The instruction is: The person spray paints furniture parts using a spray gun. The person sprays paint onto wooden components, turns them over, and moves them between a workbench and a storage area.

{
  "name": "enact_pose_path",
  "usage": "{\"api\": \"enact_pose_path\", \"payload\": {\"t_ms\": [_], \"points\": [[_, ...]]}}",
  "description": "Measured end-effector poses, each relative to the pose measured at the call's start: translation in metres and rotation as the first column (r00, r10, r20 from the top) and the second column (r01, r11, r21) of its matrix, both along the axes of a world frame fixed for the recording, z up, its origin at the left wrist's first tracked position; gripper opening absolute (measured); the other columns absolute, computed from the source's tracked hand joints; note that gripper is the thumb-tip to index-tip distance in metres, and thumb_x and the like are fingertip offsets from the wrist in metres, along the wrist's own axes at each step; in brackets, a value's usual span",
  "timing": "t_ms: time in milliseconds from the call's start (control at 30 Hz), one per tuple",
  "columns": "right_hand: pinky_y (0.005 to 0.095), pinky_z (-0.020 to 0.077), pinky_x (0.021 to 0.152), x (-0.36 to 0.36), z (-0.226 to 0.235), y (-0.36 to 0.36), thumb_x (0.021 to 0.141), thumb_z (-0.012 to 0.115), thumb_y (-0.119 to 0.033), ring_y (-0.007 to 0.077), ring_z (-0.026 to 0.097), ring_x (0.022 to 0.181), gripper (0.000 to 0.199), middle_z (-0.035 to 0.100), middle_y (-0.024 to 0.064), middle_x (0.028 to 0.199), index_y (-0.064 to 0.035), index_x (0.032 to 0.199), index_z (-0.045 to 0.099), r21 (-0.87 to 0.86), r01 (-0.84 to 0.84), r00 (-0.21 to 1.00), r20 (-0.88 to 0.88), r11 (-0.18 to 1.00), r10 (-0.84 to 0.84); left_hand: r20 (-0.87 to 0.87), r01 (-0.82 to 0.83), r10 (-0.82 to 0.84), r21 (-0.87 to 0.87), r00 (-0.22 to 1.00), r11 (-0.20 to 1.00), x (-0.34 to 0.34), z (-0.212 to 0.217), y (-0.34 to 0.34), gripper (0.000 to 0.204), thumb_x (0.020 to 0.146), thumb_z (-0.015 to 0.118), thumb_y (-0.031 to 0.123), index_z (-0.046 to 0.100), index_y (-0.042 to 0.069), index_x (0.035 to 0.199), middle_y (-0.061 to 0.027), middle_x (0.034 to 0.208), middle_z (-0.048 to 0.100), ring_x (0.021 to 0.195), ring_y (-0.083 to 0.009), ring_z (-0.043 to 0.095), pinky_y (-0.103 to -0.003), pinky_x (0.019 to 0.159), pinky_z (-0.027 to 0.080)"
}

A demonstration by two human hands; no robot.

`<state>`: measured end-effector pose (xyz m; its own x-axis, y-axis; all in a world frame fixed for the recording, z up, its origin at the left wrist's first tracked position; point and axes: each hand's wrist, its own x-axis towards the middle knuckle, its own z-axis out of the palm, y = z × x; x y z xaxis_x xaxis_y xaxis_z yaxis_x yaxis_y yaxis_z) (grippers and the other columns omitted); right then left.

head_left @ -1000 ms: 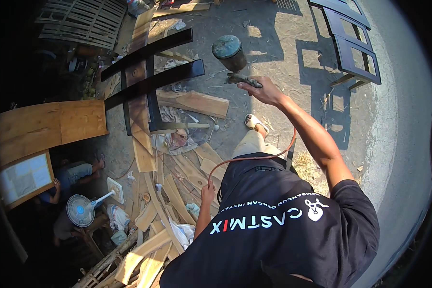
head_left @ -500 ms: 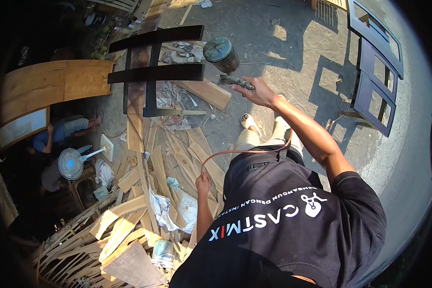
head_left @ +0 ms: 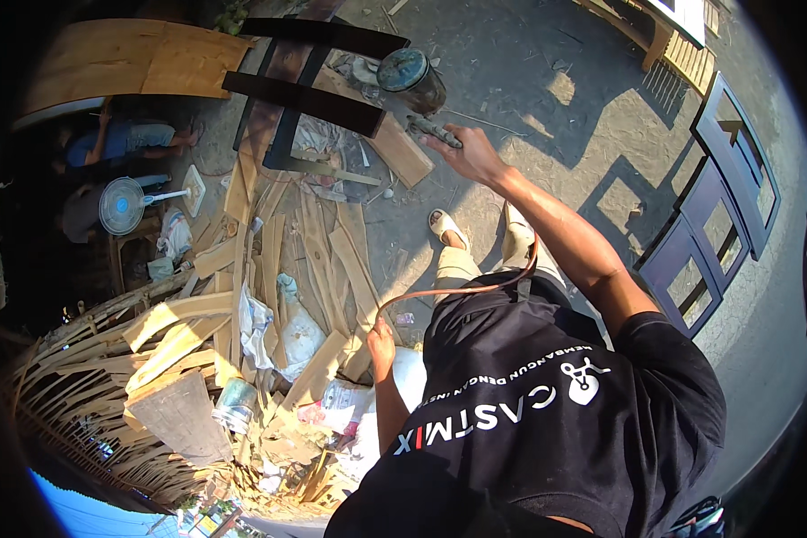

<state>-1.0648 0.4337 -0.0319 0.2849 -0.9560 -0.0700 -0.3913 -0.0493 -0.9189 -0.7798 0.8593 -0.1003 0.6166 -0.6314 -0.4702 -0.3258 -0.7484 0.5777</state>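
Since half a second ago the whole view has swung: the dark-painted wooden frame [head_left: 305, 94] now lies near the top edge instead of the upper left, the blue window frames [head_left: 722, 211] have slid down the right side, and the right hand [head_left: 471, 154] with its spray gun [head_left: 417, 90] sits higher and nearer the middle. The heap of pale offcut planks [head_left: 318, 260] has spread across the centre, and a bundle of thin bent cane strips [head_left: 81, 377] has come into the lower left. The place is an outdoor yard with a grey, sunlit concrete floor [head_left: 547, 81] crossed by hard shadows; plastic bags and wrappers [head_left: 278, 327] lie among the planks, a large bare plywood panel [head_left: 125, 58] stands at the upper left, and in the shade below it another person in a blue shirt [head_left: 121, 142] sits near a small standing fan [head_left: 121, 206]. The right arm is stretched forward and up from the shoulder, nearly straight, the right hand closed around the grip of the spray gun, whose round metal cup hangs just over the near end of the dark frame. A thin brown hose [head_left: 457, 289] loops from below that arm across the person's front to the left hand [head_left: 383, 341], which is held low by the waist with its fingers curled shut on the hose. The person's sandalled feet [head_left: 448, 229] stand on the concrete beside the planks.
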Motion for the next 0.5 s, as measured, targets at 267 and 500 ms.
{"api": "enact_pose_path", "payload": {"t_ms": [267,500], "points": [[0.048,0.0526,0.067,0.011,0.025,0.007,0.093,0.066,-0.057,0.038,0.071,0.069,0.064,0.063,0.0224,0.062,0.0049,0.108,0.07,0.062,-0.252,0.957,-0.13,0.966,0.258,0.022,-0.125,0.125,0.027,0.992,0.992,-0.029,-0.016,0.007,0.048,0.105,0.052,0.033,0.062,-0.004,0.076,-0.0111,0.062,0.057,0.059,-0.0242,0.056,-0.041,0.058,0.043],[0.0515,0.0539,0.073,0.041,0.04,-0.003,0.093,0.063,-0.058,0.0445,0.069,0.076,0.061,0.067,0.0244,0.069,0.0013,0.104,0.071,-0.017,-0.329,0.919,-0.236,0.944,0.316,0.059,-0.063,0.07,-0.12,0.996,0.991,-0.041,-0.025,0.002,0.045,0.106,0.05,0.033,0.06,0.0,0.077,-0.0115,0.059,0.054,0.056,-0.0241,0.057,-0.04,0.056,0.043]]}}
